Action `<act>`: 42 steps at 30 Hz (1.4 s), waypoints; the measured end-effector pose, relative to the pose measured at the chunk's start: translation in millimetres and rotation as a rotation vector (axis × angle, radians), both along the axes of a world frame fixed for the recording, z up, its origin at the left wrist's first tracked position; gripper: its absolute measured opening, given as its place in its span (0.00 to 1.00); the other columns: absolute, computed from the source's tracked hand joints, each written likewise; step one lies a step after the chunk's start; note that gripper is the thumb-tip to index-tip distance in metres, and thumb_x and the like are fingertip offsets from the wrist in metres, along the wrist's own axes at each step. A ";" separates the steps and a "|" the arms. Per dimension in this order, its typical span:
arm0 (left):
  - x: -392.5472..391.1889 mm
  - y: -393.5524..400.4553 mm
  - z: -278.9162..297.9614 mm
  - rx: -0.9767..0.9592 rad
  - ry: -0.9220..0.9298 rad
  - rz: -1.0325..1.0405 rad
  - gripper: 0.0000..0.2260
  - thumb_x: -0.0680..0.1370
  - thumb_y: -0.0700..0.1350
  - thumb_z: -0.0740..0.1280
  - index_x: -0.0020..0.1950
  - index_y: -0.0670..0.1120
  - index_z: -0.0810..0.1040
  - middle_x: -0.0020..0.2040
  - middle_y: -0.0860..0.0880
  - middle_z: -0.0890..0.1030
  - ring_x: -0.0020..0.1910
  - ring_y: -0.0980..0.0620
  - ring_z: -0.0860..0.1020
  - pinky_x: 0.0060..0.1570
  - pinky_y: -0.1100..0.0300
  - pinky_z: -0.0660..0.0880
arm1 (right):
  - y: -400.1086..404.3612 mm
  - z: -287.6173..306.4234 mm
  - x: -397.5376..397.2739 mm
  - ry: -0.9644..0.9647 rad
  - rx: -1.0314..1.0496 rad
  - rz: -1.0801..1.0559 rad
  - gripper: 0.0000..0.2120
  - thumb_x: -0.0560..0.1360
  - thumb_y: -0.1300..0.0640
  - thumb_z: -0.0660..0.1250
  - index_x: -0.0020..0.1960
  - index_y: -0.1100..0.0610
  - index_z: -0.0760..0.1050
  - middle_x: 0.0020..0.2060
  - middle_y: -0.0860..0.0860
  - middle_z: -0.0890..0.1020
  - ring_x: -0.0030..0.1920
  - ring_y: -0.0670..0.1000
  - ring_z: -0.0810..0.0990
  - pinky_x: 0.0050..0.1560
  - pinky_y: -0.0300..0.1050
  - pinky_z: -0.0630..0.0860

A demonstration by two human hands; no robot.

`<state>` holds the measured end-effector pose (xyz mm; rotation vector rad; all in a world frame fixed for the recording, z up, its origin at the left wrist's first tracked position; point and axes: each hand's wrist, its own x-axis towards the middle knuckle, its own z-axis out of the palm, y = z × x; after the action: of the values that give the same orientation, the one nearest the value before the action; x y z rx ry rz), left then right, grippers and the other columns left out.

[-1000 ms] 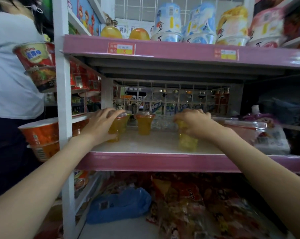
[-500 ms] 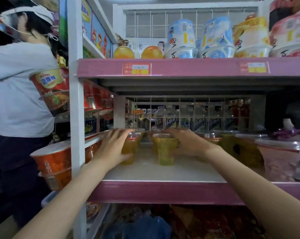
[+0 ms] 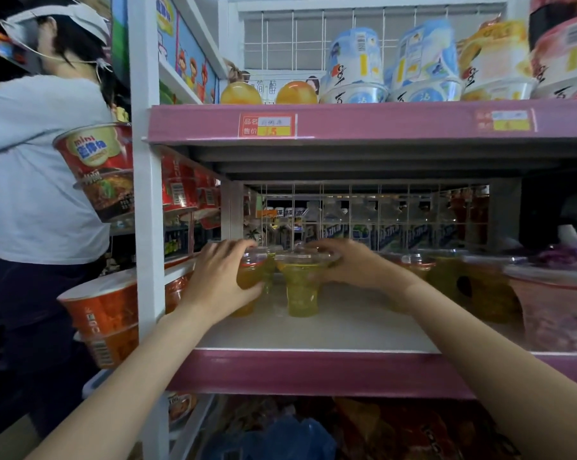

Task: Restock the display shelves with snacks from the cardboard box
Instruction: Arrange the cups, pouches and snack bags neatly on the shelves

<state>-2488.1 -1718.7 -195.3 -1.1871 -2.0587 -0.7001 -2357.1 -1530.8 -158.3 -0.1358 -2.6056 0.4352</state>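
Left hand (image 3: 219, 280) curled round orange clear-plastic jelly cup (image 3: 249, 277), standing on white shelf with pink front edge (image 3: 313, 370). Right hand (image 3: 350, 265) wraps rim of yellow clear-plastic jelly cup (image 3: 302, 288) just beside, at 3 o'clock. More lidded cups (image 3: 446, 280) further at 3 o'clock. Red noodle bowls (image 3: 98, 167) at 9 o'clock.

Bare white shelf board (image 3: 330, 330) lies open in front; clear yellow jelly cups (image 3: 302, 287) and larger lidded tubs (image 3: 472, 287) crowd behind and right
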 end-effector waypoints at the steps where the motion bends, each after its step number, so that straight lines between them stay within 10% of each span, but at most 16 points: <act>1: 2.5 0.5 1.5 0.035 -0.001 -0.048 0.29 0.72 0.54 0.69 0.70 0.50 0.64 0.67 0.49 0.68 0.67 0.48 0.63 0.66 0.52 0.60 | 4.4 4.3 3.6 0.035 -0.141 0.021 0.27 0.73 0.45 0.66 0.70 0.51 0.67 0.63 0.52 0.75 0.60 0.53 0.76 0.60 0.45 0.74; 4: 8.2 8.3 7.7 0.012 0.025 -0.152 0.31 0.71 0.58 0.69 0.72 0.55 0.61 0.69 0.51 0.66 0.69 0.49 0.61 0.67 0.52 0.58 | 20.7 11.5 3.4 0.140 -0.570 0.012 0.23 0.77 0.41 0.56 0.66 0.53 0.70 0.64 0.54 0.74 0.58 0.56 0.77 0.55 0.49 0.78; 11: 11.1 35.3 13.5 -0.163 0.172 -0.003 0.34 0.66 0.74 0.48 0.67 0.62 0.67 0.65 0.60 0.71 0.67 0.55 0.65 0.70 0.46 0.47 | 31.1 4.0 -35.1 -0.020 -0.799 -0.098 0.28 0.79 0.37 0.47 0.70 0.53 0.68 0.70 0.56 0.67 0.62 0.61 0.73 0.60 0.54 0.74; 21: 2.3 40.4 7.0 -0.158 0.249 0.008 0.28 0.71 0.70 0.47 0.59 0.59 0.75 0.53 0.58 0.81 0.54 0.52 0.78 0.60 0.42 0.66 | 25.2 3.3 -50.8 -0.050 -0.737 -0.124 0.34 0.76 0.32 0.42 0.73 0.50 0.63 0.75 0.56 0.58 0.74 0.59 0.58 0.73 0.57 0.55; 29: 14.3 33.0 7.5 -0.205 0.155 0.021 0.37 0.67 0.71 0.42 0.70 0.58 0.64 0.68 0.57 0.70 0.68 0.54 0.65 0.70 0.48 0.54 | 8.4 13.8 -26.7 -0.032 -0.520 -0.100 0.31 0.79 0.37 0.41 0.74 0.55 0.62 0.71 0.59 0.65 0.70 0.60 0.66 0.71 0.57 0.62; 32: 19.4 31.9 4.2 -0.230 0.121 0.048 0.30 0.73 0.67 0.56 0.73 0.57 0.58 0.72 0.57 0.64 0.72 0.55 0.58 0.72 0.50 0.47 | 7.2 18.1 -1.0 -0.022 -0.306 -0.074 0.34 0.76 0.35 0.45 0.73 0.56 0.63 0.71 0.56 0.67 0.69 0.58 0.67 0.70 0.52 0.63; 35: 25.7 32.4 5.3 -0.243 0.081 0.073 0.29 0.75 0.62 0.60 0.73 0.57 0.56 0.73 0.55 0.62 0.72 0.54 0.58 0.72 0.49 0.47 | 9.7 28.0 32.9 0.026 0.014 -0.090 0.18 0.81 0.51 0.56 0.68 0.57 0.70 0.63 0.56 0.76 0.63 0.56 0.75 0.60 0.43 0.69; 42: 39.0 44.0 11.3 -0.254 0.024 0.096 0.27 0.74 0.65 0.60 0.70 0.58 0.61 0.70 0.54 0.67 0.69 0.50 0.64 0.71 0.45 0.51 | 54.2 22.2 70.1 -0.405 0.374 -0.382 0.28 0.77 0.61 0.62 0.75 0.51 0.57 0.71 0.55 0.66 0.68 0.56 0.68 0.68 0.51 0.67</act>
<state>-2449.0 -1674.8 -184.0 -1.2170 -2.2165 -0.3857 -2287.0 -1476.7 -136.1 -0.6354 -2.9000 -0.2407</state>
